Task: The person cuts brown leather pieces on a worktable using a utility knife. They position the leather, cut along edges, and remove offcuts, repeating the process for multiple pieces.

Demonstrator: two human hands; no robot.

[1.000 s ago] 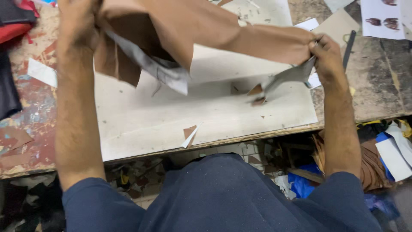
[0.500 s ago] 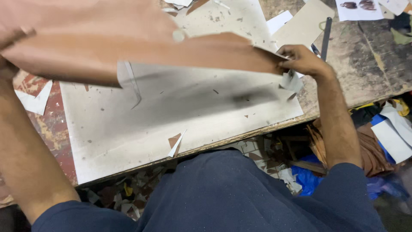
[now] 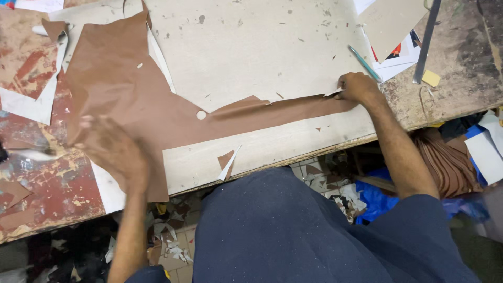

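A large irregular piece of brown leather (image 3: 123,94) lies flat on a pale cutting board (image 3: 262,47), with a narrow strip running right along the board's front. My left hand (image 3: 112,152), blurred with motion, is spread flat on the leather's lower left part. My right hand (image 3: 358,87) presses the far right end of the strip down against the board, fingers bent on it. A small round hole shows in the leather near the middle.
A teal pen (image 3: 365,63) and a metal ruler (image 3: 427,39) lie right of my right hand, by paper sheets (image 3: 390,23). A small brown and white scrap (image 3: 228,161) sits near the board's front edge. Offcuts litter the floor below; brown material and blue bags lie at the right.
The leather, held up in the air between both hands before, now lies spread flat on the board. My left hand has come down onto it.
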